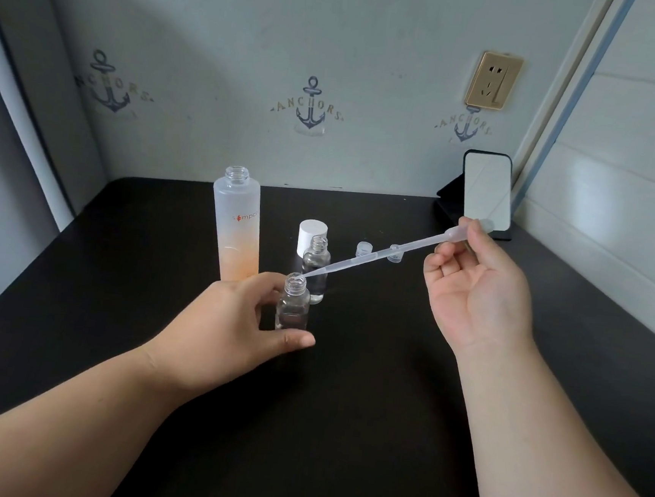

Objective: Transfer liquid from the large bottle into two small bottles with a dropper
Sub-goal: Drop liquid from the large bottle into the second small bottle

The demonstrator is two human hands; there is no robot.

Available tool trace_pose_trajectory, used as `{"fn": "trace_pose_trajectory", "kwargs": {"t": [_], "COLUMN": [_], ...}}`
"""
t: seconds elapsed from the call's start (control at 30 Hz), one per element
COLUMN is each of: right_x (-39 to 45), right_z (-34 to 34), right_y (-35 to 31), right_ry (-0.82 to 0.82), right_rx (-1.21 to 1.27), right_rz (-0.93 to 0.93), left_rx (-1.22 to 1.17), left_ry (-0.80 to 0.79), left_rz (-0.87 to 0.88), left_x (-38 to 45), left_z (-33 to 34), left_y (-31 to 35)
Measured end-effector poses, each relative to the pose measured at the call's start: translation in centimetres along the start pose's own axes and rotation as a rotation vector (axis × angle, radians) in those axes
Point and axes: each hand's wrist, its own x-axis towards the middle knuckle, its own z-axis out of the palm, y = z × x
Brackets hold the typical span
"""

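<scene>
Over the near small bottle's (293, 304) mouth: dropper (377, 254) tip, long axis slanting up-right to right hand (473, 285) pinching its bulb. Left hand (232, 319) gripping that bottle upright, large bottle (237, 224) just behind.

At the centre of the frame, a person's left hand (229, 315) grips a small clear bottle (293, 304) standing upright and uncapped on a black desk (386, 372). The right hand (473, 285), at centre right, pinches the bulb of a translucent dropper (377, 254) that slants down to the left, its tip at the bottle's open mouth. Just behind stands a second small bottle (316, 265), also uncapped. A tall frosted bottle (237, 224) fading to orange rises left of centre, open-necked, with a white cap (311, 233) and two small clear caps (363, 248) nearby. A mirror (487, 191) leans at upper right beneath a gold wall socket (493, 80).
</scene>
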Motion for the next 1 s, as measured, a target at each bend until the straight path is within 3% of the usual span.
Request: {"fn": "trace_pose_trajectory", "kwargs": {"t": [1.0], "right_x": [-0.02], "right_z": [0.04], "right_y": [-0.37], "right_ry": [-0.071], "right_rx": [-0.065], "right_rz": [-0.077], "left_rx": [-0.003], "left_ry": [0.026], "left_rz": [0.043], "left_x": [-0.01], "left_z": [0.02], "left_y": [-0.71]}}
